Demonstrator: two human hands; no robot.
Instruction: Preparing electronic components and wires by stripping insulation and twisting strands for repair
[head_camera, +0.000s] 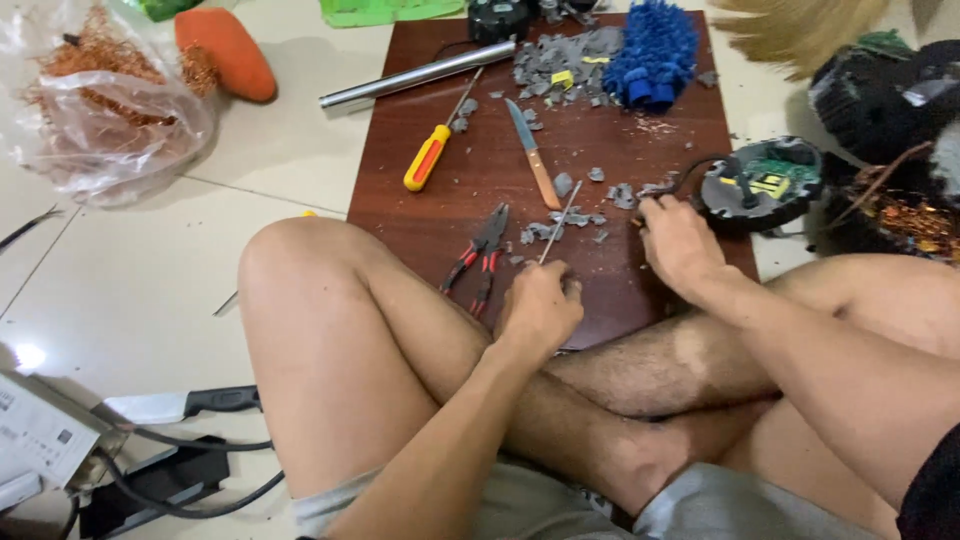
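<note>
My left hand (538, 305) rests on the dark red board (420, 215), its fingers closed around the lower end of a thin metal rod (563, 218) that slants up across the board. My right hand (677, 240) is at the board's right edge, fingers pinched on a black cable (688, 170) that runs to a round black device with a green circuit board (762, 183). Red-handled pliers (480, 258) lie just left of my left hand. A knife (533, 152) and a yellow screwdriver (432, 150) lie farther up the board.
Grey broken fragments (562, 62) litter the board, beside a blue fluffy mitt (655, 52) and a metal tube (418, 74). A bag of copper wire (105, 95) and an orange object (228, 52) lie at the left. Another knife (185, 403) and cables lie near my left knee.
</note>
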